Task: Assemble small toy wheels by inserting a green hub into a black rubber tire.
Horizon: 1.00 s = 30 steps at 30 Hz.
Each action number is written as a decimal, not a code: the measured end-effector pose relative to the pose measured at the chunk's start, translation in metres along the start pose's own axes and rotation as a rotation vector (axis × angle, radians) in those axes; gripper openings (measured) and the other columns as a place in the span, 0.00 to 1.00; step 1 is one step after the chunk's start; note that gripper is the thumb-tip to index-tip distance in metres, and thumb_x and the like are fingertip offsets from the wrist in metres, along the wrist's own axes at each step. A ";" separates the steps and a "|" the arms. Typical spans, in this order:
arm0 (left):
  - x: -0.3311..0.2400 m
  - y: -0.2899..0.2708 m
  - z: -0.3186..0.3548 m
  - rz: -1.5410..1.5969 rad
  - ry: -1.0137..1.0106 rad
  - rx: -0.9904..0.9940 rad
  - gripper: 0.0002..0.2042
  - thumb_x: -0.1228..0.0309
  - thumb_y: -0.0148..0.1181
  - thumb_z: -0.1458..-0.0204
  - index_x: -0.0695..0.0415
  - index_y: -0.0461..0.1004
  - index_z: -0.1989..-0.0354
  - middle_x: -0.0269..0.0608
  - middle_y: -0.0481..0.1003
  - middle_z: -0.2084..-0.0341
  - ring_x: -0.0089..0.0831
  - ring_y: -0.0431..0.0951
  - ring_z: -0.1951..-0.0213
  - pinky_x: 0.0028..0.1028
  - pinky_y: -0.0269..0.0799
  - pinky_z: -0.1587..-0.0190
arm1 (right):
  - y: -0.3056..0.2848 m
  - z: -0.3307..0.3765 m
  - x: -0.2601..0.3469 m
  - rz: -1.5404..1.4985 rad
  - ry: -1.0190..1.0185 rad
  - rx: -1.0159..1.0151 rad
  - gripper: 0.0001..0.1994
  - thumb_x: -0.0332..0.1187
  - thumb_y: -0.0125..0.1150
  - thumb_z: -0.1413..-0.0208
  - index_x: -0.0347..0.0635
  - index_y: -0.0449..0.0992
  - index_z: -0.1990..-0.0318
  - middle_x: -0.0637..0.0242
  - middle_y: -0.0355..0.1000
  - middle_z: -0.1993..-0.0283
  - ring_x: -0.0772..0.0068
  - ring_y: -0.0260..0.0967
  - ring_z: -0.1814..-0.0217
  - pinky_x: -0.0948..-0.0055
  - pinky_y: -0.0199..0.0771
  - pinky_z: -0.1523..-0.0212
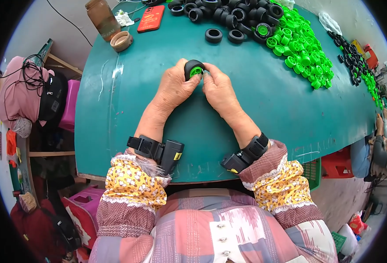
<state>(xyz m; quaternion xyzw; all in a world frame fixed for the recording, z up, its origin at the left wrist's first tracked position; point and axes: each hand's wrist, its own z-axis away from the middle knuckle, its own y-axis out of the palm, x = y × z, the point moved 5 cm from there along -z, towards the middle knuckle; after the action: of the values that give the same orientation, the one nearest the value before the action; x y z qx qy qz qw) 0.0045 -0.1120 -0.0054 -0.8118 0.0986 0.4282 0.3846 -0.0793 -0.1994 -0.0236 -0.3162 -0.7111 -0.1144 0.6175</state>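
Above the middle of the green table (193, 149), both my hands are closed round one small black toy tyre (190, 66). A bright green wheel rim (196, 71) sits in its opening, slightly tilted; how deep it is seated I cannot tell. My left hand (176, 83) grips the tyre's left side, thumb at its lower edge. My right hand (219, 87) pinches the right side, with thumb and fingertips against the rim and tyre edge. Beyond them lie two loose tyres (213, 36), and a heap of black tyres (228, 13) stands at the far edge.
Green wheel rims (305, 57) form a large pile at the far right. A brown bottle (102, 19), its round cap (121, 41) and a red phone (151, 19) are at the far left. More tyres and rims (355, 61) lie along the right edge, near another person's arm (379, 127).
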 end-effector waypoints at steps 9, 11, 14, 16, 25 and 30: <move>-0.002 0.001 0.001 -0.011 -0.015 0.049 0.11 0.69 0.58 0.58 0.62 0.65 0.72 0.54 0.70 0.81 0.50 0.72 0.75 0.37 0.66 0.74 | -0.004 0.011 0.030 0.177 -0.150 -0.007 0.15 0.27 0.42 0.46 0.30 0.62 0.52 0.42 0.69 0.68 0.44 0.68 0.65 0.59 0.67 0.64; -0.004 -0.001 -0.001 -0.006 -0.026 0.080 0.11 0.69 0.57 0.58 0.62 0.65 0.72 0.54 0.70 0.81 0.50 0.72 0.74 0.38 0.66 0.73 | -0.005 0.011 0.030 0.277 -0.133 0.030 0.16 0.28 0.43 0.46 0.31 0.60 0.50 0.44 0.69 0.74 0.43 0.67 0.72 0.55 0.67 0.69; -0.005 -0.001 -0.004 -0.028 -0.068 0.136 0.11 0.68 0.57 0.58 0.63 0.65 0.72 0.55 0.70 0.80 0.51 0.71 0.74 0.39 0.65 0.73 | -0.004 0.011 0.029 0.366 -0.202 0.032 0.17 0.29 0.43 0.46 0.32 0.59 0.49 0.46 0.68 0.78 0.44 0.67 0.76 0.54 0.66 0.73; -0.003 -0.001 -0.005 -0.052 -0.103 0.155 0.12 0.68 0.57 0.58 0.63 0.65 0.72 0.55 0.70 0.80 0.52 0.71 0.73 0.39 0.65 0.73 | -0.002 0.010 0.031 0.414 -0.200 0.053 0.17 0.29 0.43 0.46 0.32 0.59 0.49 0.47 0.68 0.79 0.45 0.66 0.77 0.54 0.66 0.74; 0.031 -0.032 -0.002 0.690 -0.327 -0.043 0.17 0.56 0.56 0.53 0.58 0.67 0.69 0.34 0.68 0.85 0.17 0.63 0.89 0.14 0.57 0.86 | -0.063 -0.010 0.012 0.898 -0.216 -0.227 0.16 0.28 0.45 0.51 0.43 0.65 0.52 0.52 0.70 0.74 0.49 0.68 0.74 0.57 0.68 0.72; 0.026 -0.022 0.007 0.964 -0.331 0.032 0.20 0.51 0.43 0.46 0.58 0.64 0.64 0.42 0.70 0.79 0.22 0.67 0.85 0.18 0.64 0.82 | -0.132 -0.012 -0.033 1.179 -0.045 -0.281 0.13 0.32 0.49 0.51 0.44 0.68 0.56 0.58 0.68 0.63 0.55 0.66 0.61 0.61 0.66 0.62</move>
<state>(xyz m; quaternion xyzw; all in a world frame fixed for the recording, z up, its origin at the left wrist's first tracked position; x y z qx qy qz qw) 0.0271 -0.0876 -0.0153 -0.5894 0.4063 0.6782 0.1660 -0.1469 -0.3182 -0.0219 -0.7376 -0.4071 0.1607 0.5142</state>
